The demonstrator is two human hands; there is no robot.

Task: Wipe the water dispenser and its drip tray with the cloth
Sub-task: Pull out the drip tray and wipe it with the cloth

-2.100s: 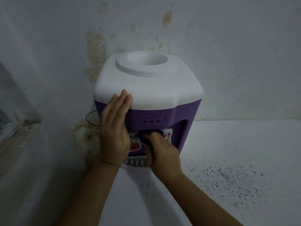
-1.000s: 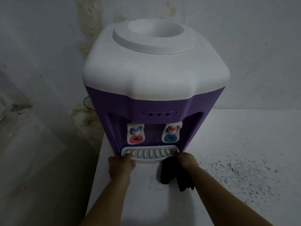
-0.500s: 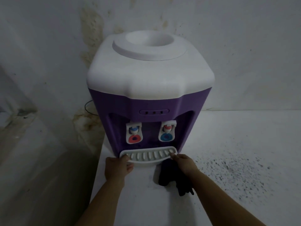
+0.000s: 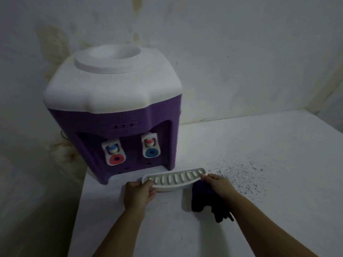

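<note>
The water dispenser (image 4: 115, 101), white on top and purple below, stands at the back left of a white counter, with a red tap and a blue tap in its front recess. The white slotted drip tray (image 4: 174, 179) is out of the dispenser, in front of it and to the right. My left hand (image 4: 138, 193) grips the tray's left end. My right hand (image 4: 218, 184) pinches the tray's right end and also holds the dark cloth (image 4: 206, 203), which hangs below the hand onto the counter.
The white counter (image 4: 259, 145) stretches to the right, with a patch of dark specks (image 4: 241, 175) near my right hand. Its left edge drops off just left of the dispenser. A stained wall (image 4: 222, 52) stands close behind, and a thin cable shows by the dispenser's left side.
Both hands went from the dispenser's front to the drip tray's two ends and pulled it out of its slot, toward me and to the right. The cloth stayed in my right hand.
</note>
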